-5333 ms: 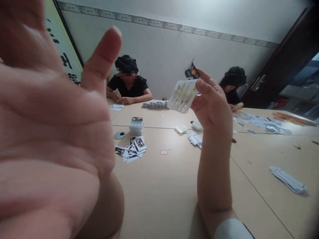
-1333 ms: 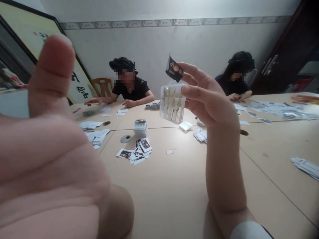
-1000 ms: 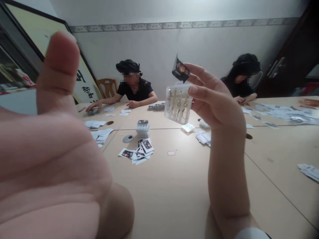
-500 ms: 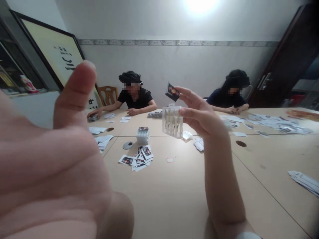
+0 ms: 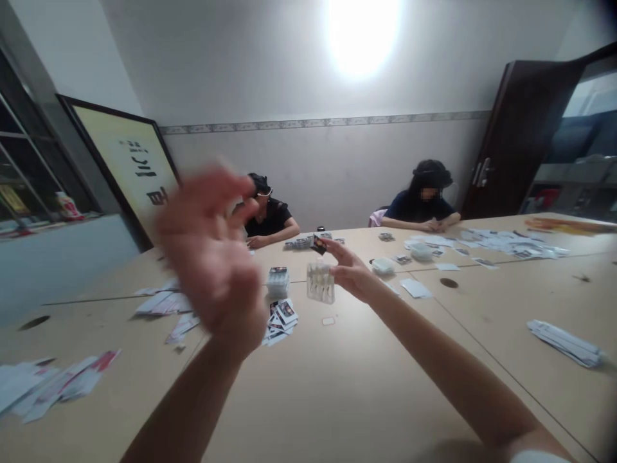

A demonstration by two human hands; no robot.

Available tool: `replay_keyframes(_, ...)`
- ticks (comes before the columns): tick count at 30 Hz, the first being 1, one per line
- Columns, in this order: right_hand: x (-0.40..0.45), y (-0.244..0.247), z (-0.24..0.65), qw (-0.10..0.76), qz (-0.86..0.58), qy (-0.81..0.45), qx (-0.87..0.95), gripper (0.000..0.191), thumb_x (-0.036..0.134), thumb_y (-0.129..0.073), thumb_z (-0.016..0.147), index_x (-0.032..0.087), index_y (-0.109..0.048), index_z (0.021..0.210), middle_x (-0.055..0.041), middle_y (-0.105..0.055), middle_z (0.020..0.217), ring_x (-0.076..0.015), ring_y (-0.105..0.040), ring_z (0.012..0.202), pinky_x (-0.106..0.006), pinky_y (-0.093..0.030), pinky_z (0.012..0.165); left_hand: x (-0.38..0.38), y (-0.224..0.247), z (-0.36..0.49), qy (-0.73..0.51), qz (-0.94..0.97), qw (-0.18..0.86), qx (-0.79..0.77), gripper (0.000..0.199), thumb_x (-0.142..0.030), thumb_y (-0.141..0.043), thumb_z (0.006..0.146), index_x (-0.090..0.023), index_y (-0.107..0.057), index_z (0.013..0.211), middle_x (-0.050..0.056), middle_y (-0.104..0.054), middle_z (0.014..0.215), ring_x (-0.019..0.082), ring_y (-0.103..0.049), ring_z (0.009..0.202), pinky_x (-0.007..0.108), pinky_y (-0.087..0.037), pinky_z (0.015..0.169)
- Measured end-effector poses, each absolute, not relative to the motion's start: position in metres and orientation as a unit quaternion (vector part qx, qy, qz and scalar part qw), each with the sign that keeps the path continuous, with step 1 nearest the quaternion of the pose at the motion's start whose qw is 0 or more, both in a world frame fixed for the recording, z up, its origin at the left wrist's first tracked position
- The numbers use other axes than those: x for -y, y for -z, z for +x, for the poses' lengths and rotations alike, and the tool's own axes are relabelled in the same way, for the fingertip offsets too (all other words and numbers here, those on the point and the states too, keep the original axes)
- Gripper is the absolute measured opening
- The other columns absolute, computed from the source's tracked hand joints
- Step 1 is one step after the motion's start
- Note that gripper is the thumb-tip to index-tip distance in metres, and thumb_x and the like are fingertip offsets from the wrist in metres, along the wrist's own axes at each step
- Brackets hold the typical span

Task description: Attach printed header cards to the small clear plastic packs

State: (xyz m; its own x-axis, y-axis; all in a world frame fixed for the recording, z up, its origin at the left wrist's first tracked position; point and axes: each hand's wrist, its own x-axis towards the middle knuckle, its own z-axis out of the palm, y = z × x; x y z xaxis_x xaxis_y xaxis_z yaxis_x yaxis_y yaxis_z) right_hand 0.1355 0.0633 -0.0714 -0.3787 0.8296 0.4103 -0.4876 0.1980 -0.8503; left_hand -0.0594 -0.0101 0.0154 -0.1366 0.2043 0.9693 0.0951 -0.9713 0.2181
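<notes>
My right hand (image 5: pixel 354 273) reaches over the table and pinches a small clear plastic box (image 5: pixel 321 283) upright. Several slim, pale pieces with dark ends stand in a row inside it; their kind is too small to tell. Just above the box, the fingertips of the same hand hold a dark printed card (image 5: pixel 318 244). My left hand (image 5: pixel 212 251) is raised at the left, smeared by motion. Its fingers are bent, thumb apart from them, and nothing shows between. Behind it stand a stack of clear boxes (image 5: pixel 278 283) and a loose pile of printed cards (image 5: pixel 280 321).
Two people (image 5: pixel 272 215) (image 5: pixel 424 199) sit across the table (image 5: pixel 337 399). White papers (image 5: pixel 164 302) lie at the left, more papers (image 5: pixel 506 243) at the far right. A folded paper bundle (image 5: pixel 563 344) lies at the right. Round holes (image 5: pixel 448 283) pierce the tabletop.
My left hand has moved away from the camera toward the middle, its fingers now bent. The right hand, still with box and card, appears farther off and lower. The view has shifted.
</notes>
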Motion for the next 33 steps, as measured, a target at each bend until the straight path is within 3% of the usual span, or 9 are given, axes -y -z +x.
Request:
replay_keyframes(4,-0.065,0.131,0.153,0.531,-0.199,-0.642,0.516,0.057,0.023,-0.087,0.069,0.035,-0.068,0.121,-0.0016,-0.052,0.15,-0.0181,-0.067,0.103,-0.031,-0.059,0.082,-0.032,0.081,-0.036,-0.626,0.664,0.22,-0.345,0.057,-0.065,-0.069,0.083,-0.025,-0.056,0.121,0.009,-0.054,0.131,0.029,-0.048,0.131,0.05,-0.04,0.112)
replay_keyframes(6,-0.063,0.15,0.162,0.534,-0.212,-0.646,0.503,0.055,0.024,-0.087,0.068,0.034,-0.069,0.12,-0.002,-0.052,0.149,-0.0177,-0.067,0.101,-0.031,-0.059,0.081,-0.047,0.126,-0.033,-0.578,0.652,0.293,-0.394,0.062,-0.065,-0.071,0.08,-0.021,-0.055,0.121,0.016,-0.055,0.132,0.033,-0.052,0.126,0.055,-0.043,0.106)
replay_keyframes(12,-0.061,0.165,0.17,0.541,-0.217,-0.64,0.502,0.059,0.029,-0.087,0.066,0.033,-0.068,0.122,-0.0021,-0.058,0.145,-0.0198,-0.068,0.105,-0.032,-0.057,0.084,-0.048,0.172,-0.022,-0.456,0.639,0.486,-0.385,0.073,-0.065,-0.076,0.072,-0.016,-0.059,0.124,0.017,-0.066,0.122,0.027,-0.068,0.1,0.042,-0.057,0.084)
replay_keyframes(16,-0.063,0.169,0.171,0.549,-0.247,-0.617,0.506,0.058,0.031,-0.087,0.062,0.03,-0.07,0.117,-0.0064,-0.064,0.136,-0.021,-0.07,0.095,-0.032,-0.058,0.075,-0.046,0.167,-0.018,-0.433,0.626,0.534,-0.367,0.067,-0.059,-0.083,0.067,-0.013,-0.068,0.113,0.014,-0.073,0.108,0.024,-0.07,0.09,0.033,-0.057,0.074)
replay_keyframes(20,-0.065,0.152,0.177,0.589,-0.283,-0.557,0.512,0.046,0.033,-0.085,0.069,0.029,-0.068,0.112,-0.0035,-0.069,0.122,-0.0159,-0.073,0.085,-0.027,-0.057,0.069,-0.06,0.146,-0.024,-0.474,0.607,0.52,-0.37,0.063,-0.053,-0.087,0.063,-0.013,-0.068,0.109,0.012,-0.075,0.103,0.02,-0.069,0.084,0.025,-0.052,0.066)
replay_keyframes(24,-0.061,0.105,0.176,0.622,-0.276,-0.488,0.547,0.034,0.033,-0.085,0.069,0.022,-0.07,0.097,0.0011,-0.071,0.096,-0.0134,-0.074,0.067,-0.022,-0.052,0.056,-0.077,0.1,-0.03,-0.505,0.607,0.502,-0.353,0.061,-0.049,-0.087,0.063,-0.015,-0.063,0.107,0.008,-0.075,0.096,0.016,-0.069,0.077,0.025,-0.054,0.067)
replay_keyframes(28,-0.05,0.049,0.164,0.65,-0.248,-0.427,0.577,0.027,0.033,-0.085,0.07,0.019,-0.069,0.086,0.0037,-0.068,0.078,-0.0112,-0.07,0.056,-0.02,-0.048,0.047,-0.078,0.042,-0.031,-0.519,0.628,0.481,-0.324,0.058,-0.043,-0.087,0.063,-0.016,-0.059,0.107,0.004,-0.074,0.091,0.012,-0.067,0.066,0.019,-0.048,0.057)
replay_keyframes(30,-0.04,0.026,0.157,0.657,-0.241,-0.398,0.593,0.026,0.032,-0.087,0.068,0.018,-0.067,0.079,0.0049,-0.065,0.069,-0.0093,-0.065,0.049,-0.02,-0.046,0.043,-0.068,0.019,-0.032,-0.524,0.641,0.466,-0.313,0.057,-0.041,-0.087,0.065,-0.017,-0.057,0.106,0.002,-0.072,0.089,0.011,-0.066,0.064,0.016,-0.045,0.053)
replay_keyframes(33,-0.019,0.008,0.147,0.653,-0.254,-0.346,0.624,0.028,0.03,-0.089,0.068,0.018,-0.064,0.073,0.0064,-0.061,0.058,-0.0077,-0.059,0.043,-0.019,-0.043,0.039,-0.045,0.001,-0.033,-0.522,0.659,0.453,-0.297,0.061,-0.038,-0.087,0.067,-0.02,-0.051,0.112,0.0,-0.07,0.086,0.013,-0.068,0.064,0.017,-0.049,0.052)
